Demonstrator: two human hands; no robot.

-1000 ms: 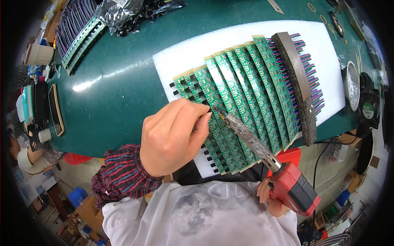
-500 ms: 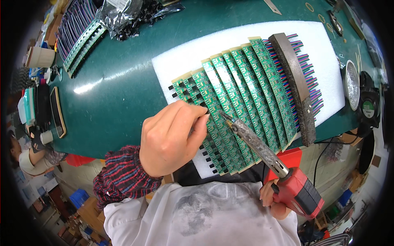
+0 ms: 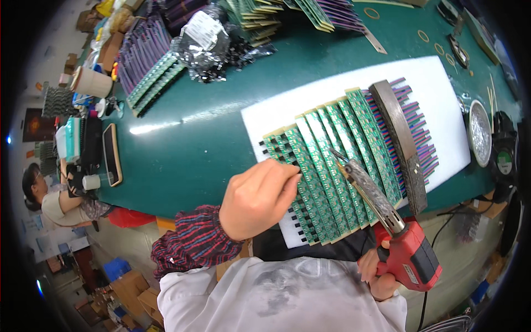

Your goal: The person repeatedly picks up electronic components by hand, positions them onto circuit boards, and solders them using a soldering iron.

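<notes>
My left hand (image 3: 257, 193) is closed in a pinch at the left side of a fanned row of green circuit boards (image 3: 326, 160). Its fingertips hold a small black connector (image 3: 297, 168), largely covered by the fingers. Several such connectors line the leftmost boards. My right hand (image 3: 377, 274) grips a red soldering gun (image 3: 414, 257) by its handle. The gun's bare tip points up and left over the middle boards, apart from my left fingertips; whether it touches a board I cannot tell. Under the boards lies a white foam sheet (image 3: 437, 83).
A dark metal bar (image 3: 398, 138) lies across the boards' coloured wires. Bagged black parts (image 3: 204, 44) and more wired boards (image 3: 157, 77) are at the far left. A phone (image 3: 112, 155) lies on the left, a round metal dish (image 3: 479, 133) on the right. Another person (image 3: 47, 196) sits at left.
The view has shifted, so the boards sit lower and farther right. The soldering gun's tip has drawn away from my left fingertips, toward the right. My left hand keeps its pinch.
</notes>
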